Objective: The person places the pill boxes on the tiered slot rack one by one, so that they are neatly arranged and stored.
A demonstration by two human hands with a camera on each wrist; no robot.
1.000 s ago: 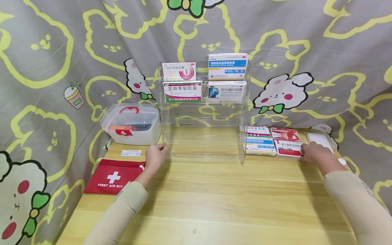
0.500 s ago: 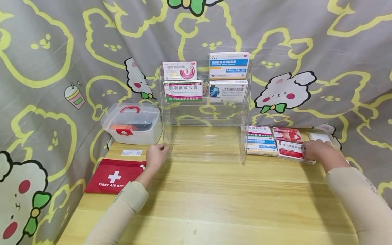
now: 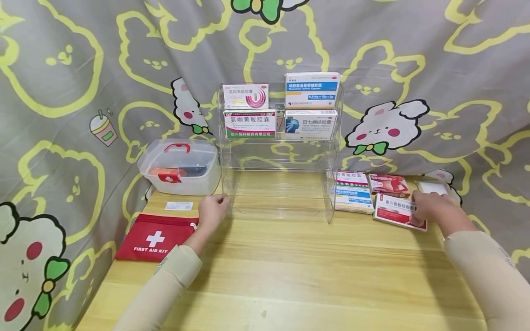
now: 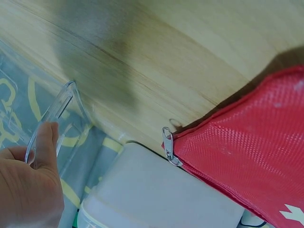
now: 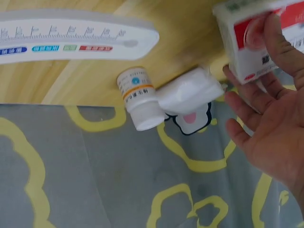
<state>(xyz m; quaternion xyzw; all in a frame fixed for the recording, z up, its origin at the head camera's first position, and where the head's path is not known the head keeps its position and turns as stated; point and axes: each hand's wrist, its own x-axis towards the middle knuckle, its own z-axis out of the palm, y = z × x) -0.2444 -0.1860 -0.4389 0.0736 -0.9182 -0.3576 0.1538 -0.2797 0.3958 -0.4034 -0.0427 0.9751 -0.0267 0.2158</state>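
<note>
A clear acrylic tiered rack (image 3: 281, 170) stands on the table. My left hand (image 3: 212, 214) holds its left side edge; in the left wrist view the fingers and thumb close round the rack's rim (image 4: 70, 86). At the right, my right hand (image 3: 438, 210) pinches the right end of a white and red medicine box (image 3: 393, 212), which is tilted. The right wrist view shows the thumb on the face of the box. Behind it lies another red medicine box (image 3: 388, 184). On the rack's upper tiers sit a pink and white box (image 3: 242, 96) and several others.
Left of the rack are a lidded plastic case (image 3: 186, 181), a white strip (image 3: 179, 206) and a red first aid pouch (image 3: 153, 239). More boxes (image 3: 352, 197) lie right of the rack. A white bottle (image 5: 140, 97), a white packet (image 5: 190, 90) and a thermometer (image 5: 76, 38) lie near my right hand.
My right hand has drawn the white and red box toward me and tilted it, away from the red box behind. My left hand stays on the rack's edge.
</note>
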